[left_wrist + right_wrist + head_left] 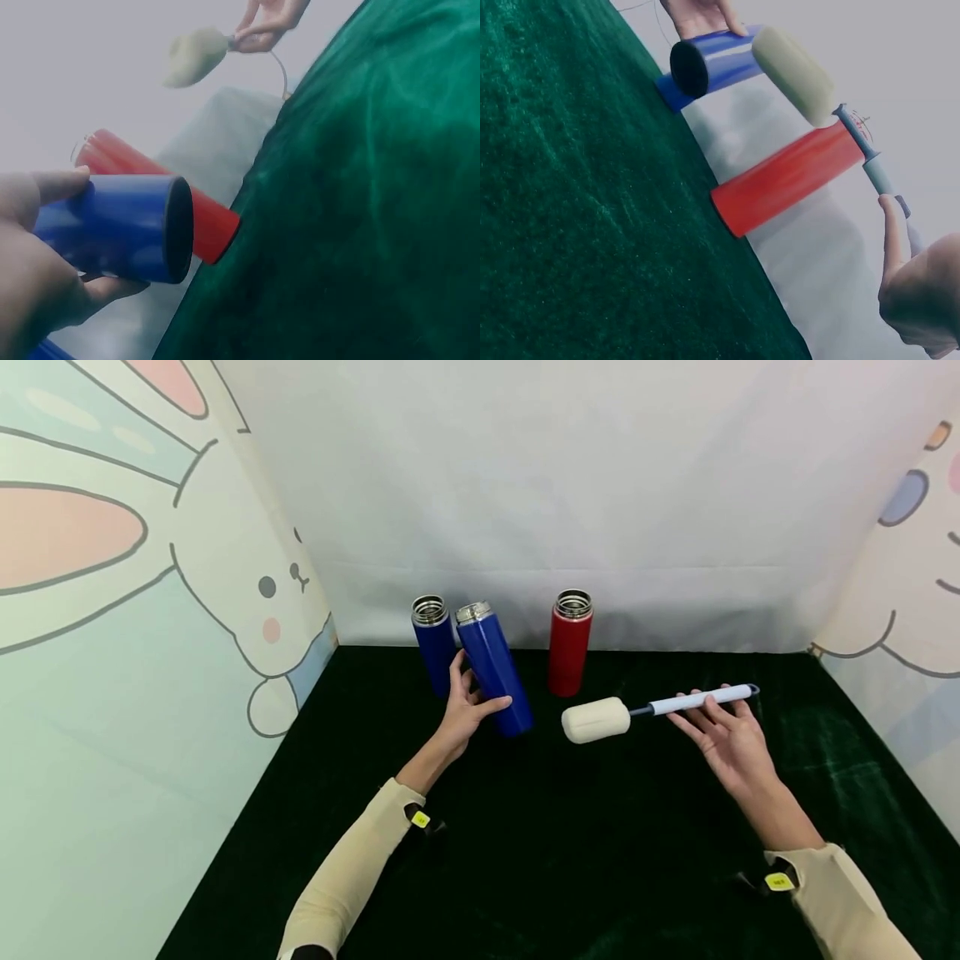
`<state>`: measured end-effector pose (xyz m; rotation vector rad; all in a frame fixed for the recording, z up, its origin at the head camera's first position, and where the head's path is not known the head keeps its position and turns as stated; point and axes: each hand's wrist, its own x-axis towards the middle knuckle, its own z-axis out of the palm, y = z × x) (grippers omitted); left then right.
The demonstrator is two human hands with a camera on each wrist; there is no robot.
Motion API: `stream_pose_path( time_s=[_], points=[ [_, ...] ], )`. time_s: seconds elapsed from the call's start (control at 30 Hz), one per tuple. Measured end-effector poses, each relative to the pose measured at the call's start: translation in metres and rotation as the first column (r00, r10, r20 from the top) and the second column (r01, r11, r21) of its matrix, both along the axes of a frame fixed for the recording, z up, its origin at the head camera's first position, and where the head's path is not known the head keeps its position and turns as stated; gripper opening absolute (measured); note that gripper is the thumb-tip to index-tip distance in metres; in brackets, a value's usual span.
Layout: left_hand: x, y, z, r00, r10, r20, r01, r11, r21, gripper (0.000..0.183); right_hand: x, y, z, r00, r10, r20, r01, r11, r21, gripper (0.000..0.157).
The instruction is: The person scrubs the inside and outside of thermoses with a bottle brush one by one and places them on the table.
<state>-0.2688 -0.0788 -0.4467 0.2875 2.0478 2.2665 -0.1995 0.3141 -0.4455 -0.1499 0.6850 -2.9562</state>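
Note:
My left hand (467, 710) grips a blue bottle (495, 672) round its body and holds it up, tilted with its uncapped metal mouth toward the upper left. In the left wrist view the bottle's dark base (178, 229) is off the cloth. My right hand (731, 743) holds a bottle brush (701, 700) by its pale handle, thumb and fingers round it. The brush's cream sponge head (596, 720) points left toward the held bottle, apart from it. In the right wrist view the sponge head (795, 75) overlaps the blue bottle (724, 60) only in line of sight.
A second blue bottle (435, 647), uncapped, stands just behind the left hand. An uncapped red bottle (571, 647) stands upright near the back edge. Dark green cloth (600, 843) covers the table, with a white curtain (562, 468) behind and a rabbit-printed panel (150, 710) at left.

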Motion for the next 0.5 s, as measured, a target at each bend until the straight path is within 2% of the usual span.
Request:
stream_pose_path(
  time_s=[0.17, 0.27, 0.37, 0.5],
  points=[
    [-0.015, 0.006, -0.004, 0.995, 0.017, -0.097, -0.026, 0.995, -0.098, 0.109, 0.001, 0.003, 0.001, 0.999, -0.049, 0.020, 0.047, 0.996, 0.072, 0.039],
    [-0.025, 0.012, -0.006, 0.988, 0.045, -0.151, -0.068, 0.986, -0.150, 0.111, 0.000, 0.004, 0.002, 0.998, -0.067, 0.022, 0.065, 0.994, 0.089, 0.038],
    [-0.036, 0.017, -0.008, 0.974, 0.083, -0.213, -0.126, 0.972, -0.200, 0.109, -0.001, 0.006, 0.003, 0.995, -0.092, 0.034, 0.089, 0.993, 0.079, 0.037],
    [-0.051, 0.023, -0.011, 0.948, 0.113, -0.297, -0.191, 0.950, -0.247, 0.106, -0.001, 0.009, 0.004, 0.989, -0.124, 0.075, 0.121, 0.992, 0.044, 0.051]
  ],
)
